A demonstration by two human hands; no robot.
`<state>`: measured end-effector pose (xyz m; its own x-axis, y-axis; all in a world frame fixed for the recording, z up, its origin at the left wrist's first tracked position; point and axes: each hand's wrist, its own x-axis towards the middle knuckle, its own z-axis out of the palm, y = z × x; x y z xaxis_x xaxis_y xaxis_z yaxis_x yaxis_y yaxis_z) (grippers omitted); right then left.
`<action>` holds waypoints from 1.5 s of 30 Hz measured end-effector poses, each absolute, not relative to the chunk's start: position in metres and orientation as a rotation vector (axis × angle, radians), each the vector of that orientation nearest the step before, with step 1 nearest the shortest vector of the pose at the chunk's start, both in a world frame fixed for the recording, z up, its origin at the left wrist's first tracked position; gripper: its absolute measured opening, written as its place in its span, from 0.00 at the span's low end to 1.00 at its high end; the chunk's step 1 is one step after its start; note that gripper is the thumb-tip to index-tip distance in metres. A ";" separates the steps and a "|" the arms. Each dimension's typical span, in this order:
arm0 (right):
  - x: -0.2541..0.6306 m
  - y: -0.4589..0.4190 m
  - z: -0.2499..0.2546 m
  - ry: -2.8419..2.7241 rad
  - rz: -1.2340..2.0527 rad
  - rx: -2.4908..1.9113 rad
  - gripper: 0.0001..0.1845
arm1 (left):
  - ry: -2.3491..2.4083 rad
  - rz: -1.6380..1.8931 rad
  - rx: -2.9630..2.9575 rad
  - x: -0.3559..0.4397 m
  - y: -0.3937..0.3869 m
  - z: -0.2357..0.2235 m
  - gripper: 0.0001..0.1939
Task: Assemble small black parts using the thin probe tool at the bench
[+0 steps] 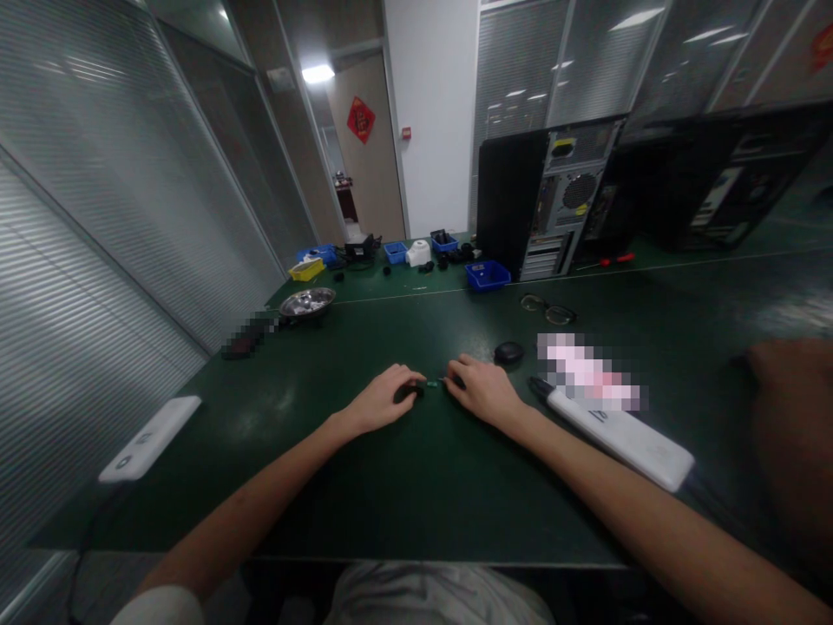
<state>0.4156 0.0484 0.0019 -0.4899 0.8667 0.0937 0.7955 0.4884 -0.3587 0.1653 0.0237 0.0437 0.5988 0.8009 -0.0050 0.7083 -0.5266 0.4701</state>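
My left hand (385, 401) rests low over the green tabletop, thumb and fingers closed round a small black part (409, 392). Facing it is my right hand (485, 388), its fingers curled and its fingertips together near a thin end that I cannot make out. Between the two sets of fingertips shows a small bright green piece (432, 384). Whether it joins what the hands hold is too small to tell. Just beyond my right hand sits a black computer mouse (508, 352).
A white power strip (625, 438) lies beside my right forearm, another white strip (151, 438) at left. Farther off are glasses (547, 309), a metal bowl (307, 303), a blue bin (488, 276) and a computer tower (553, 204). A co-worker's blurred arm (790, 425) reaches in at right.
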 end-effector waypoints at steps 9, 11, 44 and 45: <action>0.414 0.048 0.000 -2.433 0.431 -1.442 0.15 | 1.269 0.375 2.348 0.182 0.026 0.026 0.15; 0.414 0.049 0.000 -2.426 0.439 -1.434 0.15 | 1.353 0.383 2.326 0.167 0.036 0.024 0.14; 0.413 0.048 0.000 -2.424 0.481 -1.445 0.15 | 2.855 0.154 1.758 -0.083 0.084 0.032 0.17; 0.413 0.048 0.001 -2.424 0.481 -1.444 0.15 | 2.859 0.151 1.754 -0.083 0.084 0.031 0.17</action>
<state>0.4133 0.0482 0.0005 -0.4623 0.8842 0.0670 0.7916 0.4455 -0.4183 -0.0826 0.0839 0.0315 -0.4375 0.8696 0.2291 0.8889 0.4567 -0.0362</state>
